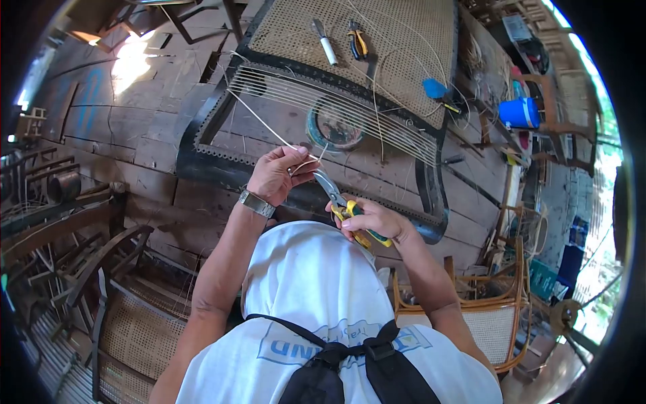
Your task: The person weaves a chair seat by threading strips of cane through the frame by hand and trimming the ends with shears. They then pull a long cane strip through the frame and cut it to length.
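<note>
My left hand (274,176) pinches a pale cane strand (260,121) that runs up to the left side of a dark wooden chair frame (197,138). A short end of the strand loops around my fingers. In my right hand (379,221) are shears (328,186) with yellow and green handles, their blades pointing at the fingertips of my left hand. Beyond both hands, several parallel cane strands (303,86) stretch across the frame's opening. Past them lies a finished woven cane panel (289,30) on the same frame.
On the woven panel rest a white-handled tool (326,46), pliers (357,40) and a blue object (435,88), among loose cane lengths. A round container (313,131) shows through the opening. A blue bucket (519,113) stands to the right; other cane chairs (138,330) surround me.
</note>
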Motion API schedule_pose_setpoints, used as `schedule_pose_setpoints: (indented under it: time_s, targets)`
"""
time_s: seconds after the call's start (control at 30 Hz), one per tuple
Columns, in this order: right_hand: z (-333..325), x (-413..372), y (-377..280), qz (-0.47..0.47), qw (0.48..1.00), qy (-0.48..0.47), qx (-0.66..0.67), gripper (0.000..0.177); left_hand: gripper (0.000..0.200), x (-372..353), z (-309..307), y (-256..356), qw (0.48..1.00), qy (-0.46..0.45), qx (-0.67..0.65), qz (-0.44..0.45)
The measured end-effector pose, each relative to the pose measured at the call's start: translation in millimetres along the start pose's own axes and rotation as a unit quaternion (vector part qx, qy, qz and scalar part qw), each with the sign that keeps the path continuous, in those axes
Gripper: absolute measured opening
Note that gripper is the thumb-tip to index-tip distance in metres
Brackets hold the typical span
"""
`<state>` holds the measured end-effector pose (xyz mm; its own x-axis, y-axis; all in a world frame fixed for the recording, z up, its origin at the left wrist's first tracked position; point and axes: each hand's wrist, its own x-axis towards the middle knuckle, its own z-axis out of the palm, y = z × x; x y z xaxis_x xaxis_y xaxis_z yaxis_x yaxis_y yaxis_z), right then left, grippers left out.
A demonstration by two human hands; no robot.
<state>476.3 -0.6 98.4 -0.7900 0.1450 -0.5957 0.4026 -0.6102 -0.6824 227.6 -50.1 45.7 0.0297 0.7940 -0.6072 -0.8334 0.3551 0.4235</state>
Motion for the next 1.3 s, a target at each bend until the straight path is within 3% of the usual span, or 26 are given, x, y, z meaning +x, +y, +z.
schedule_pose_setpoints:
  time_s: [0.17,0.6,1.1,1.2,1.3]
  targets:
    - [-15.3,8.5,4.7,0.008,1.0,0.012,-0.003,0.047,0.01,3.3,-1.0,-6.9,1.0,-0.007,-0.016,0.017]
    - [-10.7,12.5,-7.5,0.015,0.998,0.06,0.016,0.041,0.011,5.3,4.0,-7.0,0.999,-0.001,0.001,0.042]
    - [-8.6,8.8,-21.1,0.014,0.991,0.093,-0.092,0.047,0.014,8.3,-8.1,-5.2,0.999,-0.027,0.016,0.024]
    - [-12.4,5.5,-24.9,0.024,0.994,0.081,-0.062,0.045,0.013,6.2,-7.1,-2.7,0.999,-0.028,0.02,0.015]
    - [-10.0,-6.4,-36.5,0.063,0.989,-0.115,-0.074,0.046,0.011,5.2,-9.3,-0.3,0.998,-0.054,0.012,0.018]
